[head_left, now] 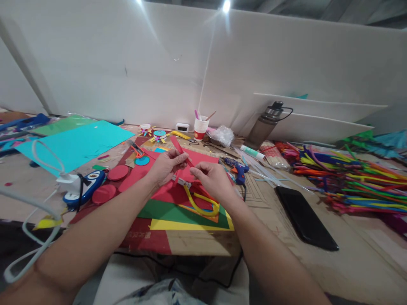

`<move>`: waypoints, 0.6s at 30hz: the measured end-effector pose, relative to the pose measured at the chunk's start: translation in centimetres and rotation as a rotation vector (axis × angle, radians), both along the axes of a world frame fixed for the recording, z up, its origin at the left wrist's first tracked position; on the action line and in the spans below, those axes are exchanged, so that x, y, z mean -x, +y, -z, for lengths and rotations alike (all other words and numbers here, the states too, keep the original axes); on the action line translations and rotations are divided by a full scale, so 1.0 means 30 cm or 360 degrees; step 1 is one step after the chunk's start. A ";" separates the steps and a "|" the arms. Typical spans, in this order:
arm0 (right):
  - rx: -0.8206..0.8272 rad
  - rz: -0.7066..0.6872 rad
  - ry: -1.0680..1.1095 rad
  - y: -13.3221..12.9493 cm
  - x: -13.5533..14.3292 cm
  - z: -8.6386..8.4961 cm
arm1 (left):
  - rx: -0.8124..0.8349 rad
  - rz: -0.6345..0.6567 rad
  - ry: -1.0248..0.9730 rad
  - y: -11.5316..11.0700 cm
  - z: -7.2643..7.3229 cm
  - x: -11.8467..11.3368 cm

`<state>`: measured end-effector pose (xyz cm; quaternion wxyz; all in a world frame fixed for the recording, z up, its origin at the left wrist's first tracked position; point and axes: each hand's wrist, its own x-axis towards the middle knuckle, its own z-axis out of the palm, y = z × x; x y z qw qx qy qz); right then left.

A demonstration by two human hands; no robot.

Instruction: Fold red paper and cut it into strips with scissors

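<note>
Both hands meet over a stack of coloured sheets, red on top with green and yellow edges below. My left hand pinches a red strip whose end stands up above the fingers. Close on its right, my right hand has its fingers closed on the lower end of the same strip. Beneath the hands lie yellow-handled scissors on the red sheet. Left of the stack are red discs and a small blue disc.
A hot glue gun, a black phone and many pipe cleaners are on the right. A bottle and a paper cup stand behind. On the left are a power strip with cables and a turquoise sheet.
</note>
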<state>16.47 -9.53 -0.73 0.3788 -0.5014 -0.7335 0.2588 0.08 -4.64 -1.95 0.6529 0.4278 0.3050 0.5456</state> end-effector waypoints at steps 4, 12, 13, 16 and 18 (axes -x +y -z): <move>-0.0012 -0.0005 -0.0032 0.003 0.001 0.004 | 0.0021 -0.0067 -0.0053 -0.006 0.001 -0.007; -0.0098 0.0104 -0.0153 0.009 0.004 0.013 | -0.0082 -0.0077 0.0070 -0.034 0.012 -0.034; -0.0092 0.0098 -0.0139 0.011 0.002 0.016 | -0.0074 -0.0056 0.0048 -0.036 0.010 -0.034; -0.0067 0.0040 -0.0101 0.014 -0.003 0.022 | -0.0076 -0.0006 -0.0018 -0.033 0.000 -0.028; -0.0053 0.0032 -0.0104 0.014 -0.004 0.022 | -0.0086 0.0012 -0.0028 -0.028 -0.007 -0.021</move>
